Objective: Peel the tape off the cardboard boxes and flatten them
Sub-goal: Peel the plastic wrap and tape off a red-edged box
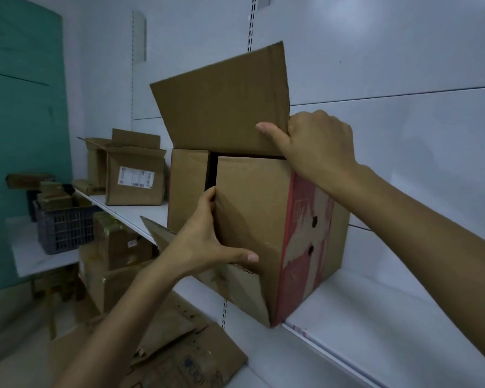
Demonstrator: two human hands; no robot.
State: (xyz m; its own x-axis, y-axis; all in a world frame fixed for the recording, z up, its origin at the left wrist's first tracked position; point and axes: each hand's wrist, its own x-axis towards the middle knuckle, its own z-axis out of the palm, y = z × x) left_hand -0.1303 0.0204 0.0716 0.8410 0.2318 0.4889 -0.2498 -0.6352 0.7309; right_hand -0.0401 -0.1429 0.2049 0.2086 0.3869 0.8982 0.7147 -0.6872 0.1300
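A brown cardboard box (252,203) lies on its side on the white shelf (375,317), its open end facing me, a red printed band on its right side. Its top flap (221,105) stands raised, its bottom flap (179,242) hangs down over the shelf edge. My left hand (205,242) grips the inner edge of the right side flap, fingers curled into the dark gap, thumb flat on the cardboard. My right hand (314,147) pinches the lower right corner of the raised top flap. I can make out no tape on it.
A second opened box (135,177) with a white label stands further left on the shelf. Flattened cardboard (179,359) lies on the floor below. A grey plastic crate (65,225) and several taped boxes (115,253) sit at lower left. A teal wall is at far left.
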